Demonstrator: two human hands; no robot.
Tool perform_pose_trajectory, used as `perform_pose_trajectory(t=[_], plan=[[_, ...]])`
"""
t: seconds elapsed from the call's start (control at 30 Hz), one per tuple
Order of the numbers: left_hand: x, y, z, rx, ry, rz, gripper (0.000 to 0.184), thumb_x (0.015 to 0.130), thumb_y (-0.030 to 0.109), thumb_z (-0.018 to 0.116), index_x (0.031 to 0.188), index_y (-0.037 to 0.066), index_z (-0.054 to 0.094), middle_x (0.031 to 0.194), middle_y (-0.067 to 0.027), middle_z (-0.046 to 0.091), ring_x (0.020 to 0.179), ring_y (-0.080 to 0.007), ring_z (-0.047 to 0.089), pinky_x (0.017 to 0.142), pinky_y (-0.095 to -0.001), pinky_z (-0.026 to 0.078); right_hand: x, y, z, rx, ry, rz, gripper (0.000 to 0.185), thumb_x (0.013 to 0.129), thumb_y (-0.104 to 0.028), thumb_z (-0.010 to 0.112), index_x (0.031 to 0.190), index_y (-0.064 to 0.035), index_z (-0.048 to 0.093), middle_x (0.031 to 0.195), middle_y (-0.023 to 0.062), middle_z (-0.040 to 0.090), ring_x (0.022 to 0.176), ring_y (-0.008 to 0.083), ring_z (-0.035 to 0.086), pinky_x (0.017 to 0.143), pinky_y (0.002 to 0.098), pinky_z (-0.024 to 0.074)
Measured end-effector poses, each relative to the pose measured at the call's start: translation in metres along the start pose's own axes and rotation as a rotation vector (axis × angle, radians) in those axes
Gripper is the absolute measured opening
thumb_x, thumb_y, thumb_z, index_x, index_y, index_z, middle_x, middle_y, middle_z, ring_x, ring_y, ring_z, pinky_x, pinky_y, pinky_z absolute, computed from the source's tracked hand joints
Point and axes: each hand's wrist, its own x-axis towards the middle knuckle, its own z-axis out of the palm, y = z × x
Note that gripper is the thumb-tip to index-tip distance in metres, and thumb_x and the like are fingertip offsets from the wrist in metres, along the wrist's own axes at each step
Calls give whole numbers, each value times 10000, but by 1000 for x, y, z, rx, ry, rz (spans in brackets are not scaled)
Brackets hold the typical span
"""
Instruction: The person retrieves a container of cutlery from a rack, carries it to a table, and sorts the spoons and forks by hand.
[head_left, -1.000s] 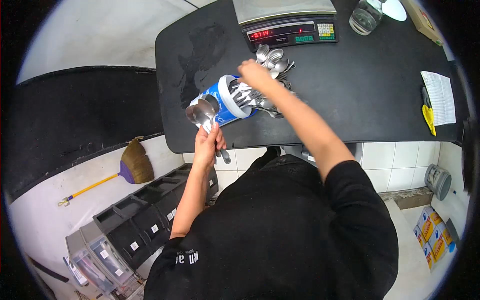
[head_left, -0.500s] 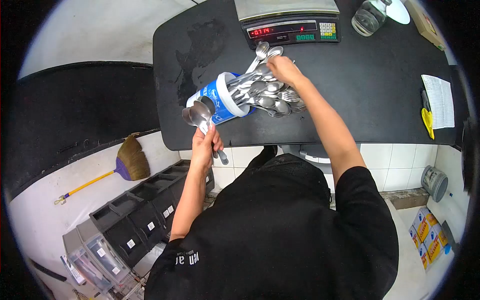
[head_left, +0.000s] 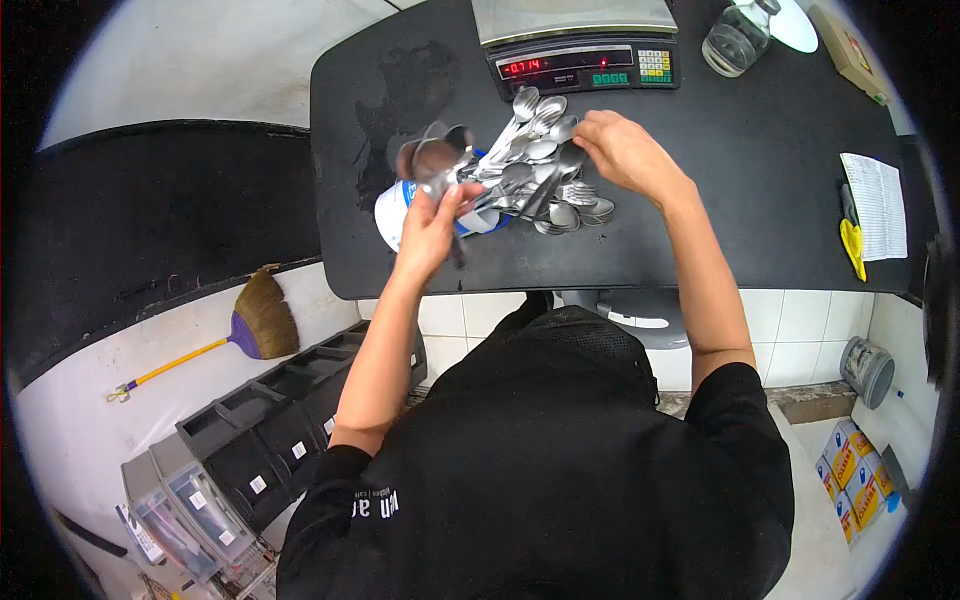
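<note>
Since the earlier frame the left hand (head_left: 430, 225) has risen from beside the tub (head_left: 391, 216) to a place over it, and the right hand (head_left: 628, 152) has drawn outward to the far-right side of the heap of cutlery (head_left: 516, 177). The tub lies on its side on the black table (head_left: 760, 190), mouth turned toward the heap, and spoons and forks spill from it in a fan just below the scale (head_left: 563, 72)

The left hand is closed round a bunch of spoons (head_left: 437, 157), bowls upward and blurred by motion – how many, I cannot tell. The right hand has its fingers drawn narrow, the tips by the bowl of a dark, smeared spoon (head_left: 569, 158) at the heap's edge; whether they grip it, the blur does not show

The step in hand looks like picking out spoons one at a time and gathering them in the left hand. The next move would seem to call for a clean pinch on a single spoon, lifted clear of the tangled forks – with the left bunch held firm and near enough to receive it
</note>
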Motion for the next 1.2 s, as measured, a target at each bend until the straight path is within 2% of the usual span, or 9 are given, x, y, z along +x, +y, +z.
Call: perform_pose_trajectory(t=[0.13, 0.33, 0.43, 0.57, 0.67, 0.8, 0.9, 1.0, 1.2], plan=[[9, -3, 32, 33, -99, -87, 283, 1003, 209, 430, 1215, 23, 443, 1053, -126, 656, 917, -172, 636, 818, -314, 511, 13, -34, -9, 118, 9, -77, 176, 866, -115, 568, 927, 39, 629, 873, 174, 600, 838, 354, 587, 763, 427, 470], [-9, 4, 29, -329, -185, -353, 226, 1004, 208, 433, 1177, 65, 408, 909, -90, 643, 598, -136, 588, 590, -298, 520, 19, -38, 24, 330, 79, 65, 219, 879, -180, 606, 964, 15, 656, 785, 178, 636, 727, 342, 608, 676, 386, 488], [-19, -2, 18, -380, -116, -349, 158, 1005, 244, 441, 1052, 98, 403, 708, -24, 498, 470, -85, 378, 508, -282, 462, 16, -39, 41, 725, 81, 345, 268, 878, -273, 636, 938, -16, 680, 716, 154, 630, 640, 289, 578, 634, 333, 480], [-35, 0, -8, -442, 69, -338, 305, 1002, 411, 393, 1014, 107, 407, 685, -11, 451, 467, -74, 361, 505, -277, 426, -4, -4, 90, 56, -278, 387, 410, 853, -395, 632, 875, 13, 675, 796, 192, 670, 810, 352, 657, 730, 436, 506], [-44, -14, -30, -508, 78, -252, 280, 990, 382, 448, 1018, 103, 443, 664, 0, 433, 475, -76, 370, 516, -286, 436, -24, -19, 118, -24, -321, 568, 378, 813, -351, 675, 834, 26, 687, 884, 233, 669, 881, 377, 650, 796, 454, 508], [-50, -3, -33, -378, 63, -223, 225, 959, 309, 542, 983, 91, 492, 669, -6, 464, 477, -80, 388, 524, -288, 443, -30, -6, 146, 58, -329, 609, 301, 812, -293, 669, 861, 3, 697, 913, 235, 667, 888, 378, 648, 811, 457, 505], [-54, 2, -27, -444, 43, -222, 179, 928, 241, 596, 924, 73, 534, 724, -25, 547, 525, -94, 455, 559, -291, 470, -40, 7, 138, 141, -145, 586, 270, 858, -230, 584, 782, 11, 680, 585, 156, 628, 530, 255, 645, 629, 393, 521], [-54, -6, -26, -545, -8, -235, 187, 933, 252, 585, 934, 72, 536, 728, -23, 549, 547, -99, 472, 578, -301, 480, -43, 8, 106, 283, -161, 640, 270, 869, -227, 556, 834, 8, 684, 774, 218, 660, 707, 378, 654, 727, 470, 504], [-52, -7, -26, -742, -6, -286, 186, 936, 293, 580, 960, 113, 539, 715, 1, 505, 524, -88, 427, 573, -294, 444, -56, 5, 72, 524, -71, 828, 246, 895, -172, 555, 820, 33, 666, 661, 110, 652, 524, 174, 631, 546, 326, 497]])
